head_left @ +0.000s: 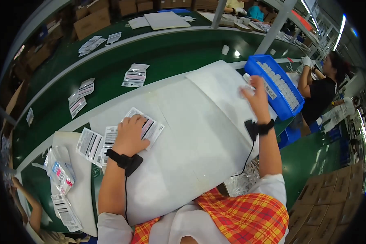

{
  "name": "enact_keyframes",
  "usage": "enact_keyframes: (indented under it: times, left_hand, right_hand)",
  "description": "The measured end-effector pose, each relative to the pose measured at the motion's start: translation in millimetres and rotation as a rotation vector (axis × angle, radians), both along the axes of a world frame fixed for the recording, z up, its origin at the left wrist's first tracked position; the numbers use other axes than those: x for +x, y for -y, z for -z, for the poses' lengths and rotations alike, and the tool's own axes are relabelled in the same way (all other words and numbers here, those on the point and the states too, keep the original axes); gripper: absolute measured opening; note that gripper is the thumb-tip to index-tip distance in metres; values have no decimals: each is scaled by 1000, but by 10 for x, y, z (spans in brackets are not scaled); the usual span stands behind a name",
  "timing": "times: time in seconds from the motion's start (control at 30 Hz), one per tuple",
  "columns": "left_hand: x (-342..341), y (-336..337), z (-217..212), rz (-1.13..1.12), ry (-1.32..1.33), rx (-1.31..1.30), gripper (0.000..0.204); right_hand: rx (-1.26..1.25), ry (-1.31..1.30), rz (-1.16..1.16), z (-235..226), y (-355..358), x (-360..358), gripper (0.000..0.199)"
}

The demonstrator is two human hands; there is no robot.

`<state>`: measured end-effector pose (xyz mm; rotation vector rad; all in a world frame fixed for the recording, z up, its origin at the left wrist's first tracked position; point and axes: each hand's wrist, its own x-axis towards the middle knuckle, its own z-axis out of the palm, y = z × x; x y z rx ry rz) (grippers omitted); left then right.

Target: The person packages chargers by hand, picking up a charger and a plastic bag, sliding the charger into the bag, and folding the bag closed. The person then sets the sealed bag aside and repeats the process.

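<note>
My left hand [130, 136] lies palm down with the thumb spread, on a flat white printed packet [152, 129] at the left of the white work sheet [183, 134]. Two similar packets, one of them a white printed packet [90, 146], lie beside its wrist. At the right, my right hand [256, 99] is raised beside a blue bin [275, 96], thumb and fingers bent toward each other. Something small and pale shows at its fingertips; its kind cannot be made out. Rows of small white pieces [278, 81] fill the bin.
A green conveyor belt [171, 67] runs beyond the sheet, carrying scattered packets [135, 75]. Clear bags with printed inserts [60, 171] lie at the left. A person in black [323, 91] works at the right. Brown cartons [329, 199] are stacked lower right; another person's arm [32, 201] shows lower left.
</note>
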<state>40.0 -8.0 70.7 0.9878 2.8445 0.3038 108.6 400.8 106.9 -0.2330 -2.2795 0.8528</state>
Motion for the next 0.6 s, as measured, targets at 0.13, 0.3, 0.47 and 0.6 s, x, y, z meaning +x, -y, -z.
enact_keyframes:
  times: [0.13, 0.3, 0.47, 0.6]
  left_hand:
    - [-180, -228, 286, -31, -41, 240, 42]
    - [-169, -8, 344, 115, -130, 328, 38]
    - [-183, -82, 386, 151, -163, 316, 43]
    - [-176, -184, 376, 162, -62, 340, 47]
  right_hand:
    - [-77, 253, 420, 426, -1000, -215, 74]
    - [-599, -86, 238, 521, -721, -650, 36]
    - [-838, 28, -470, 7, 684, -668, 47]
    - [-97, 2, -542, 363, 1912, -740, 66]
